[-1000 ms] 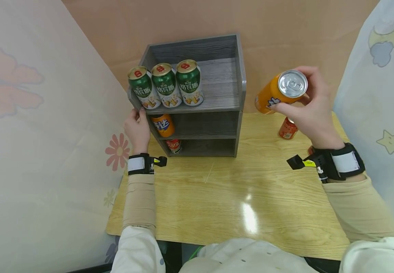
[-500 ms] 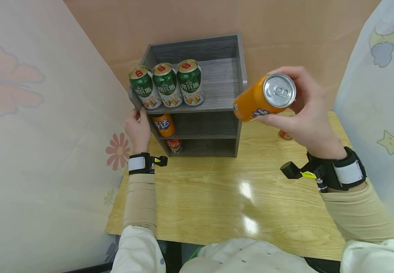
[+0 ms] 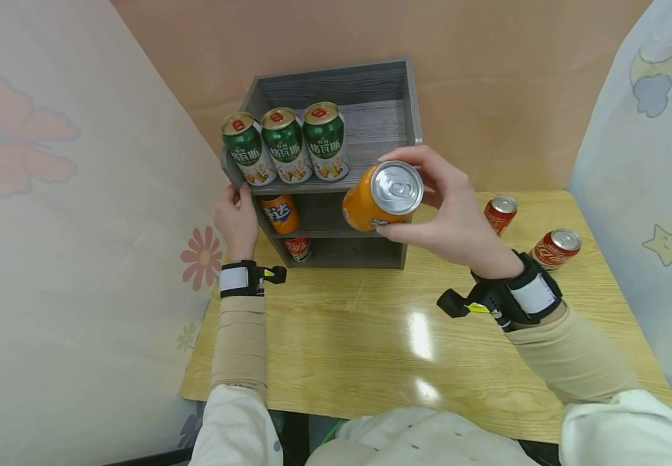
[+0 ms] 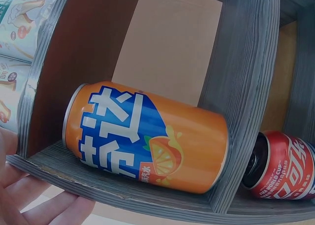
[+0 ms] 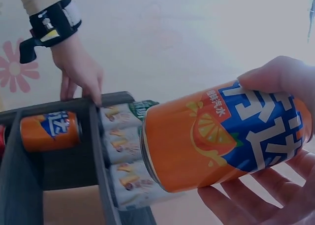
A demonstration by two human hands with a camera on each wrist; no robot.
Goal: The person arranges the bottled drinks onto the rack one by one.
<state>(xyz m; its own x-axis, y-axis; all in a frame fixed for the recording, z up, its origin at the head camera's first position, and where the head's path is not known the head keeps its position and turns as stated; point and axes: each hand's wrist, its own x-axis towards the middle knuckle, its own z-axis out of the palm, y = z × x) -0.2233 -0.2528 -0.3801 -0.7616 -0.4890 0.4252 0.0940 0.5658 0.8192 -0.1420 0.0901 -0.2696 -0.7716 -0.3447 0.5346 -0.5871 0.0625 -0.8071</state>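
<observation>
My right hand [image 3: 449, 217] grips an orange soda can [image 3: 365, 200] between thumb and fingers, tilted, in front of the right part of the grey wooden shelf [image 3: 370, 262]. The right wrist view shows the held can [image 5: 211, 136] close up, with the right hand's fingers [image 5: 246, 195] around it. At the shelf's left side my left hand [image 3: 237, 220] pinches the edge of the side panel. Beside it, another orange soda can [image 4: 147, 136] stands at the left of the middle level. A red cola can [image 3: 297, 249] stands below it on the bottom level.
Several levels make up the shelf; three green-and-white cans [image 3: 283, 145] stand in a row on the top left. Two red cans, one farther back [image 3: 500, 213] and one nearer [image 3: 555, 250], stand on the wooden table [image 3: 336, 349] at the right.
My right hand has carried the orange soda can leftward and somewhat lower, from over the table's right side to the shelf front. Both red cans at right now show. The left hand stays put.
</observation>
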